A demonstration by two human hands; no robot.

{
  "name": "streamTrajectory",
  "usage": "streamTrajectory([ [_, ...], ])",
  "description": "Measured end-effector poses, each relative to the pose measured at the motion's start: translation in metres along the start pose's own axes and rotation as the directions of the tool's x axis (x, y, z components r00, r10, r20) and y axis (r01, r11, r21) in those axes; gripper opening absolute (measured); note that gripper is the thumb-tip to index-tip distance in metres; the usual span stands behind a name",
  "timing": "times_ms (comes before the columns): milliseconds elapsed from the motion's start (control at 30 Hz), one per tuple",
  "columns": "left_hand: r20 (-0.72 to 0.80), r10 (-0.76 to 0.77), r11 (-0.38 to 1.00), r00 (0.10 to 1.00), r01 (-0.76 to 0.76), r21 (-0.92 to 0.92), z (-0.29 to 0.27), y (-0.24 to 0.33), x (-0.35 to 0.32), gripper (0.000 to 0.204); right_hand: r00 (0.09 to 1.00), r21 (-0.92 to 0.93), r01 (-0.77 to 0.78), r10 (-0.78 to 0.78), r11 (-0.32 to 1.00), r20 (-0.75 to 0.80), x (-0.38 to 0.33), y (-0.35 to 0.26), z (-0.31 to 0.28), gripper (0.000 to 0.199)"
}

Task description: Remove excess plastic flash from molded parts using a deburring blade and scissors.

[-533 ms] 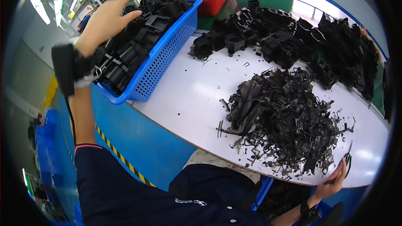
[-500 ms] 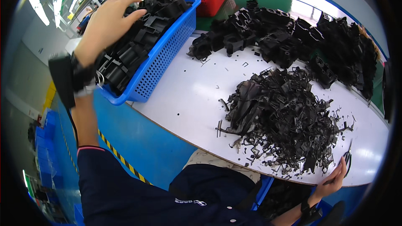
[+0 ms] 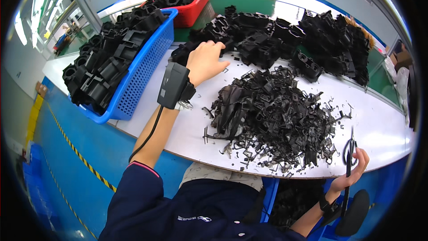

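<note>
My left hand [image 3: 206,62] reaches over the white table toward the near left end of a row of black moulded plastic parts [image 3: 261,40]. Its fingers and thumb are apart, and I see nothing held. At the table's right front edge, my right hand [image 3: 352,172] has its fingers around the black handles of a pair of scissors [image 3: 349,152], blades pointing away from me. Between the hands spreads a heap of black plastic scraps [image 3: 285,118], with a crumpled dark piece [image 3: 229,111] at its left side.
A blue perforated basket [image 3: 141,69] full of black parts stands on the table's left end. Behind it is a red basket [image 3: 192,14] with more parts. Below the front edge, a blue bin [image 3: 269,196] sits near dark pieces. A metal frame borders the table's far side.
My left hand has left the parts in the blue basket and moved right, to the row of parts on the table. My right hand still holds the scissors; the view has shifted.
</note>
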State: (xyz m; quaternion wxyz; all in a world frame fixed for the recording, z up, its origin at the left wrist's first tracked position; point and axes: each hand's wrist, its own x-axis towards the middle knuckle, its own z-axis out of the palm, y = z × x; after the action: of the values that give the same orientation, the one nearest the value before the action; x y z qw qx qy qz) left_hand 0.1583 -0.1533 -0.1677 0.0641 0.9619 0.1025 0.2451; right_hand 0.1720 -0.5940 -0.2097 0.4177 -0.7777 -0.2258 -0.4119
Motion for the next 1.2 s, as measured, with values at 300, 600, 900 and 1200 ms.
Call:
streamTrajectory([
  [300,0.009,-0.173,0.984,0.985,0.172,0.033,-0.005,-0.005,-0.003,0.035,0.977,0.087,0.212,-0.213,0.973,0.000,0.044,-0.042,0.022,0.019],
  [600,0.372,-0.135,0.429,0.918,0.392,-0.813,-0.054,0.009,-0.031,0.029,0.935,0.634,0.070,-0.272,0.770,0.227,0.097,-0.101,0.089,0.022],
  [900,0.385,0.110,-0.182,0.916,0.399,-0.899,-0.031,0.053,-0.044,0.039,0.708,0.714,0.001,-0.505,0.700,0.494,0.084,-0.121,0.151,0.028],
  [1200,0.437,0.270,-0.484,0.858,0.514,-0.708,-0.019,0.050,-0.055,0.039,0.652,0.714,-0.184,-0.460,0.675,0.603,0.062,-0.110,0.148,0.028],
])
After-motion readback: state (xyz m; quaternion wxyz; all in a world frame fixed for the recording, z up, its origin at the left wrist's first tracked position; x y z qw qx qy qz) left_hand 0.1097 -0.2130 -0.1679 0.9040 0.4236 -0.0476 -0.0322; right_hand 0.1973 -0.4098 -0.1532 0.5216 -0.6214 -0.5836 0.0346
